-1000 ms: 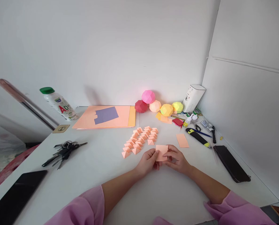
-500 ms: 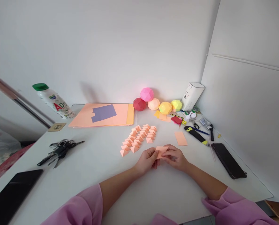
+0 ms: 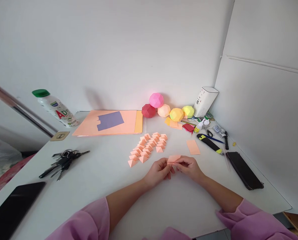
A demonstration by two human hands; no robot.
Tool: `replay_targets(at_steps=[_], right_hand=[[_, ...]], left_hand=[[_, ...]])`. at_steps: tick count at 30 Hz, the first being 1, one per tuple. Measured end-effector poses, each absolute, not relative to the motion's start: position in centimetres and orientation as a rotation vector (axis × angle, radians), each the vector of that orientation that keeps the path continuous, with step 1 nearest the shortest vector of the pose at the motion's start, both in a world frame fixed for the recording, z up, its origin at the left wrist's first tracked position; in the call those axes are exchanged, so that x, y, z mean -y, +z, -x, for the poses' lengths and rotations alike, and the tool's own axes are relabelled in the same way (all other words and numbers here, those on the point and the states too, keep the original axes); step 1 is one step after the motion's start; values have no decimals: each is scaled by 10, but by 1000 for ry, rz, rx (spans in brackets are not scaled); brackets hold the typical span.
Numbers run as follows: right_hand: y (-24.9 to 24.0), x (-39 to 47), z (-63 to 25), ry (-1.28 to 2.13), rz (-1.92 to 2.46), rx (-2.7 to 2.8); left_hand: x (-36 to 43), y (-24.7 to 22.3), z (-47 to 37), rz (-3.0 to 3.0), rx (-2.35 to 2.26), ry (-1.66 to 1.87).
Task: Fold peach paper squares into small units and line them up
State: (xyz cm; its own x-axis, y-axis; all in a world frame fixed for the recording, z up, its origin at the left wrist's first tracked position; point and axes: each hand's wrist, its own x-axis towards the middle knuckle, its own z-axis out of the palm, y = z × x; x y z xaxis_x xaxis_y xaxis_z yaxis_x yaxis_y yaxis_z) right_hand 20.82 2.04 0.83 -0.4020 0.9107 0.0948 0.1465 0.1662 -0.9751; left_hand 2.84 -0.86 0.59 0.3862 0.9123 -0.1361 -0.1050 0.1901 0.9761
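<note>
Between my two hands is a small peach paper piece [image 3: 174, 159], tilted and bent along its near edge. My left hand [image 3: 159, 171] pinches its left side, while my right hand [image 3: 189, 166] grips the right side with thumb and fingers. Several small folded peach paper pyramids [image 3: 149, 145] stand in slanting rows beyond my left hand. A flat peach paper rectangle [image 3: 193, 147] lies beyond my right hand.
Faceted paper balls [image 3: 176, 114] sit by the back wall, left of a white box [image 3: 205, 101]. Peach sheets [image 3: 88, 125], a bottle [image 3: 57, 110], keys [image 3: 63, 162] and a tablet [image 3: 15, 210] lie leftward; a cutter [image 3: 210, 144] and phone [image 3: 244, 170] rightward.
The held paper has tipped and bent, its near part now hidden by my fingers. My right thumb has come closer to my left thumb.
</note>
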Motion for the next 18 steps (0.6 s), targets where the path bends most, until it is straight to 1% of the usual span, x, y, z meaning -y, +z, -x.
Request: replay_targets(at_steps=[18], right_hand=[[12,-13,-206,1264,1088,1659]], left_hand=[[7,7,-28,-1128,-896,850]])
